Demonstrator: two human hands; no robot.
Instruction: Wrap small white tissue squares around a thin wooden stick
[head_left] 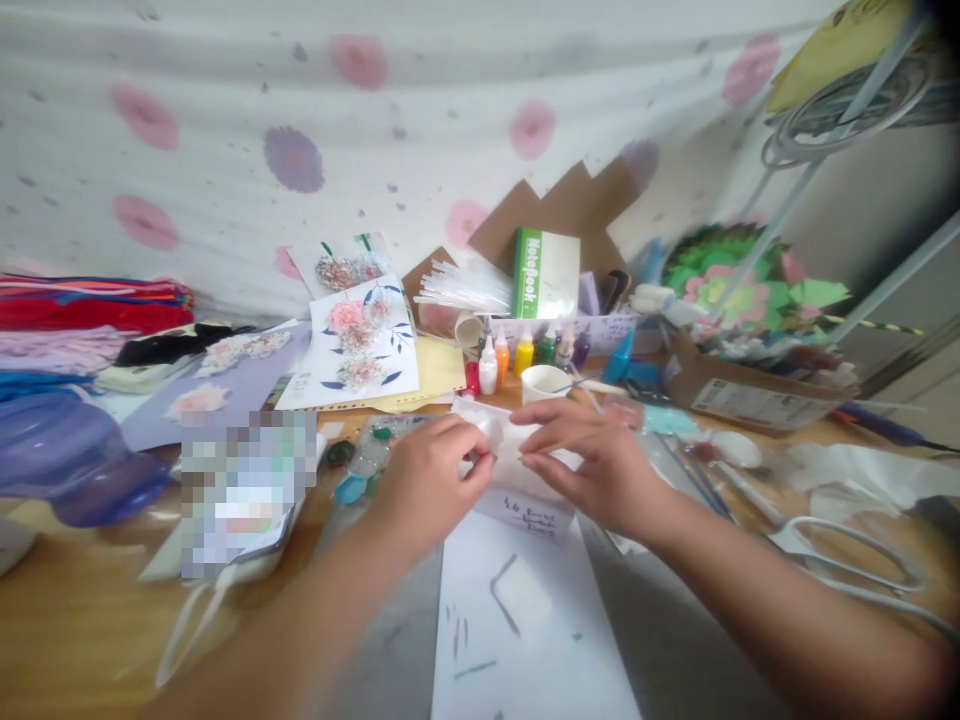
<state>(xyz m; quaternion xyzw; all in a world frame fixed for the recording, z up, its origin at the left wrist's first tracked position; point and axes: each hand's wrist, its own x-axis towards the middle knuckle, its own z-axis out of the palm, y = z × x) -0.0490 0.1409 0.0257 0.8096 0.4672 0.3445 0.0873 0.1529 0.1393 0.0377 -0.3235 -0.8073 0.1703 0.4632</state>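
Note:
Both of my hands meet at the middle of a wooden desk (67, 620) over a small white packet or piece of paper (504, 440). My left hand (427, 478) pinches its left end with thumb and fingers closed. My right hand (592, 455) lies on its right side, fingers pressed down on it. Under them sits a white box with handwriting (525, 512), and in front of that a white sheet (517, 620) with dark marks. The picture is blurred by motion.
A row of small coloured bottles (517, 355) and a white cup (544, 382) stand behind the hands. Flower cards (360, 340) lean at the back left, a green notebook box (546, 272) behind. White scissors (847, 555) lie right, a purple container (67, 455) left, a cardboard box (750, 390) far right.

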